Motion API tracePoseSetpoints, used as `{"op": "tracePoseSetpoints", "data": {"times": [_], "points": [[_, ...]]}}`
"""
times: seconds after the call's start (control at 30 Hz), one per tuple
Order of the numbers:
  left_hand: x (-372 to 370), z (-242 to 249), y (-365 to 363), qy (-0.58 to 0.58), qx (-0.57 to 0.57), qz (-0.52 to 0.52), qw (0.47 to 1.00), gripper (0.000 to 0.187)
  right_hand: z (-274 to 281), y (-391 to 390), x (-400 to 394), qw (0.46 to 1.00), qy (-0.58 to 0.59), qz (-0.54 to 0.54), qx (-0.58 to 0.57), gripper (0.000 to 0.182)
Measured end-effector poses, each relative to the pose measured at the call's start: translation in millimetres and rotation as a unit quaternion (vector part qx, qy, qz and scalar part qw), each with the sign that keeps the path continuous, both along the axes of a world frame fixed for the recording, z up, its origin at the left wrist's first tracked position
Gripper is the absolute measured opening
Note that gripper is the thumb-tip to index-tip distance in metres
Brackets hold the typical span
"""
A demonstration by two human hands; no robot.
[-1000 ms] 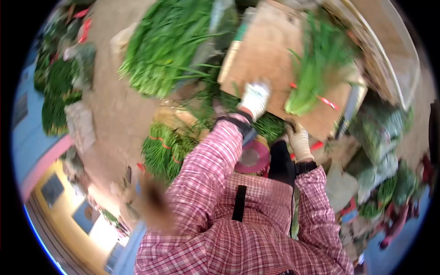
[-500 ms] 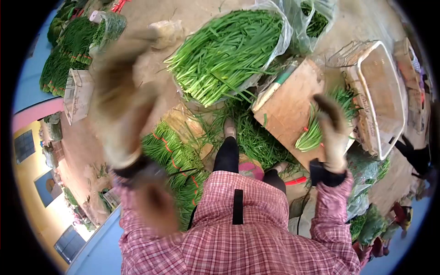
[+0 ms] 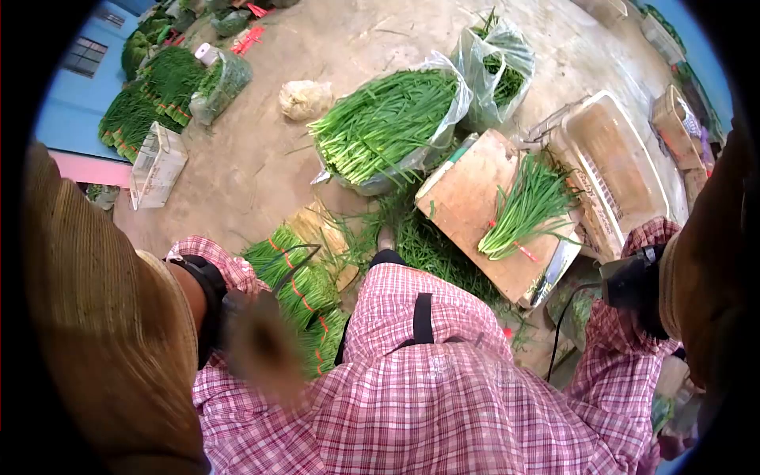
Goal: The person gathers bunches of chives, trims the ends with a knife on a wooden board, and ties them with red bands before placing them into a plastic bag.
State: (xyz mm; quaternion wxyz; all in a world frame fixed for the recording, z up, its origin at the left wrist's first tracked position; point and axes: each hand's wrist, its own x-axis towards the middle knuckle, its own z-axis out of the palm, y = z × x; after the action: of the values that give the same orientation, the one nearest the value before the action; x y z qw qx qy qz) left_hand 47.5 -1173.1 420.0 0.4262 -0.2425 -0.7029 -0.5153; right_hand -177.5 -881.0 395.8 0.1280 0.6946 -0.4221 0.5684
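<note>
My left hand [image 3: 111, 317], in a brown ribbed glove, is raised close to the camera at the left edge; its fingers are out of sight. At the right edge, my right hand [image 3: 712, 261] is lifted just as near, dark and cut off, fingers hidden. Neither hand touches the greens below. On a wooden board [image 3: 459, 194] lies a bunch of garlic chives [image 3: 526, 206] with a red tie near its cut ends. A knife [image 3: 554, 269] rests along the board's near right edge. Tied chive bundles [image 3: 297, 277] with red bands lie by my left side.
A large plastic bag of loose chives [image 3: 388, 127] stands ahead, with another clear bag [image 3: 495, 75] behind it. A pale crate [image 3: 613, 166] sits right of the board. Further off at left are a white crate [image 3: 158, 166] and stacked green bundles [image 3: 170, 79].
Both hands have risen and spread outward towards the camera, the right one leaving the bunch on the board. The view has tilted up, showing more floor and wall ahead.
</note>
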Motion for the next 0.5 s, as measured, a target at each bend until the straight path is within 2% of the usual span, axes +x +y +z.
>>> {"op": "tracePoseSetpoints", "data": {"times": [0.17,0.33,0.43,0.47,0.5], "points": [[13.6,1.4,19.2,0.036,-0.044,0.019,0.998,0.050,-3.6,27.2,2.8,0.999,0.024,-0.003,-0.022,0.069],[2.2,-25.4,-17.8,0.020,-0.033,0.090,0.995,0.050,-33.6,-26.8,-22.1,0.999,-0.038,-0.008,0.020,0.067],[-10.4,-77.4,-65.5,0.008,-0.058,0.212,0.976,0.051,-108.9,-89.6,-37.0,0.984,-0.120,-0.079,0.107,0.065],[-20.9,-104.2,-86.8,-0.020,-0.073,0.274,0.959,0.051,-140.8,-114.1,-37.2,0.945,-0.210,-0.160,0.191,0.047],[-30.9,-135.7,-107.1,-0.066,-0.078,0.329,0.939,0.051,-190.6,-137.3,-34.7,0.884,-0.291,-0.242,0.273,0.039]]}}
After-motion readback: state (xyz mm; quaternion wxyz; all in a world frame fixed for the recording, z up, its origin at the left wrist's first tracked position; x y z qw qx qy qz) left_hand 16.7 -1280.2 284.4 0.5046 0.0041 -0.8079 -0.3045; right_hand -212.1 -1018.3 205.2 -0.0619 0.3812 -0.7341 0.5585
